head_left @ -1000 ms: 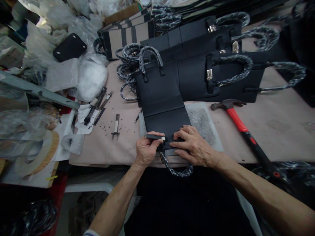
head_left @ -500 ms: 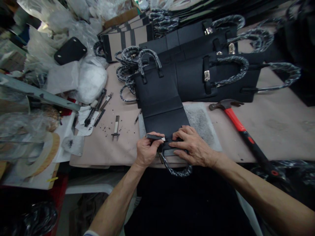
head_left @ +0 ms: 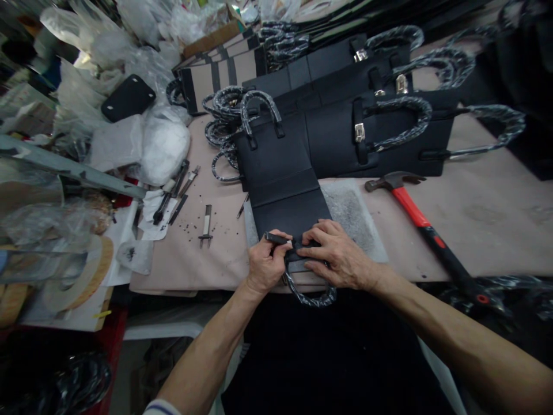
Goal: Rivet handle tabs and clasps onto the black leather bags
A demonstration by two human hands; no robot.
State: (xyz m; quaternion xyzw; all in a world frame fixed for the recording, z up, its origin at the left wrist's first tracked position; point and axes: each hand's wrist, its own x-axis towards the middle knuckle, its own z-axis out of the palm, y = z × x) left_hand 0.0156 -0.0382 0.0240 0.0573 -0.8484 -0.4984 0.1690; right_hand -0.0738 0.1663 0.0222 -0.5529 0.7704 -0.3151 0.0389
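Black bag panel [head_left: 287, 207] lies across the grey slab [head_left: 356, 216]; the left hand [head_left: 266, 266], pinching a dark tool [head_left: 275, 237], has edged toward the right hand [head_left: 334, 253], whose loosely spread fingers press the panel, apparently bringing the tool closer to them

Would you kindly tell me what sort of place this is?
Probably a bag-making workshop: black panels with wrapped handles spread over the table, with a hammer and a pronged tool nearby.
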